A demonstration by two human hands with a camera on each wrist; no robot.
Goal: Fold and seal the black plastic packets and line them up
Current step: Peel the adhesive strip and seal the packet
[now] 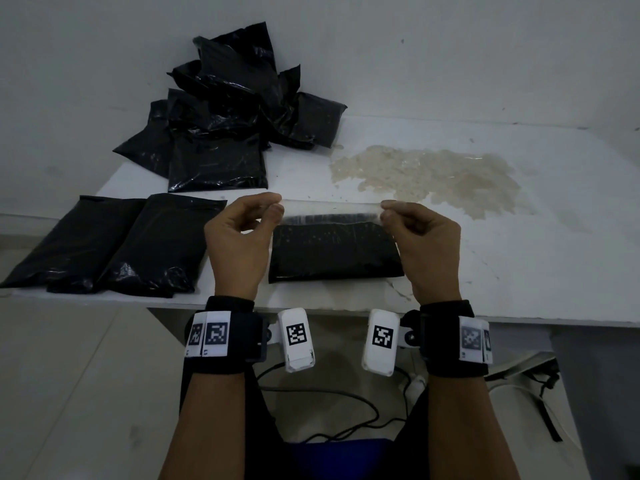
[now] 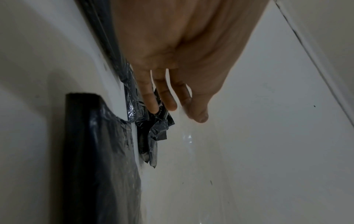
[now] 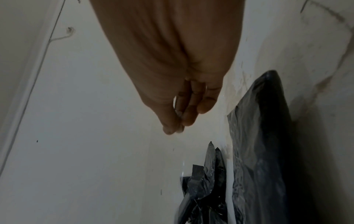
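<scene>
A strip of clear tape [image 1: 332, 207] is stretched taut between my two hands, just above the far edge of a filled black packet [image 1: 334, 252] lying flat near the table's front. My left hand [image 1: 275, 205] pinches the tape's left end between thumb and forefinger. My right hand [image 1: 387, 208] pinches the right end the same way. In the right wrist view the thumb and fingers of my right hand [image 3: 176, 128] press together on the tape, with the packet [image 3: 262, 136] beside them. Two black packets [image 1: 74, 242] [image 1: 159, 244] lie side by side at the left.
A loose pile of black packets [image 1: 228, 109] sits at the back left against the wall. A patch of pale crumpled residue [image 1: 426, 174] covers the white table [image 1: 536, 271] at the right. The table's front edge runs just behind my wrists.
</scene>
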